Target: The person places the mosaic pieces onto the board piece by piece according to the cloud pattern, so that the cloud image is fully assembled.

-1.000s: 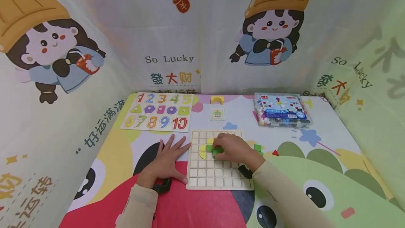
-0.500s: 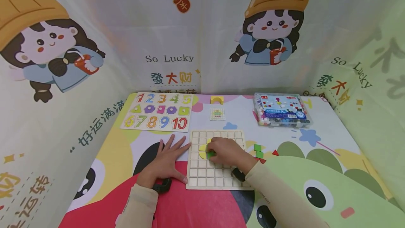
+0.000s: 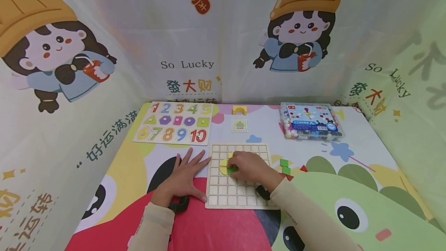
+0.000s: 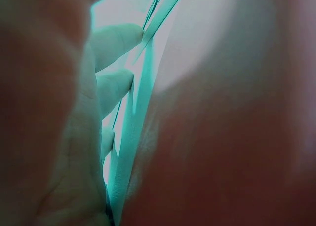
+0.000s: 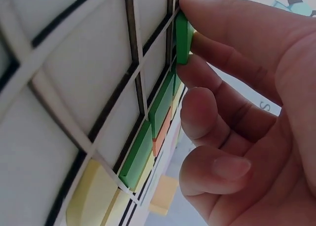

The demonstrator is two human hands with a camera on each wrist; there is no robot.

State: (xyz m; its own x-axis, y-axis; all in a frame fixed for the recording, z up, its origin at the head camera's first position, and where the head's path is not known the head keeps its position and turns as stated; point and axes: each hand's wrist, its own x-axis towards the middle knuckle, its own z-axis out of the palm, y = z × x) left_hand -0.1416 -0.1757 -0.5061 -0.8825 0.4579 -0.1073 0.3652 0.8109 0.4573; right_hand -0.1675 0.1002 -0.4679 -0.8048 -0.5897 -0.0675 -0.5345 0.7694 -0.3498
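While my left hand (image 3: pixel 182 180) lay flat with its fingers spread on the tabletop (image 3: pixel 348 142), its fingertips touching the left edge of the wooden grid board (image 3: pixel 230 196), my right hand (image 3: pixel 251 168) had slid leftward across that board from where it had been a second before, and over the last half second it hardly moved at all. It pinched a green square tile (image 5: pixel 184 37) between thumb and forefinger, holding it on edge just above a cell near the yellow half-round pieces (image 3: pixel 223 167); the right wrist view showed other green tiles (image 5: pixel 148 137) and an orange one already seated in the row beside it. I judged that the tile had been carried to its cell and was about to be pressed in, not yet lying flat. With my hand shifted over, the spare green tiles (image 3: pixel 285 166) and the red triangle (image 3: pixel 303 168) to the right of the board showed more fully. The number puzzle (image 3: pixel 175 123), the small pattern card (image 3: pixel 240 125), the yellow arch block (image 3: pixel 239 109) and the bead box (image 3: pixel 311 121) stayed where they were at the far side
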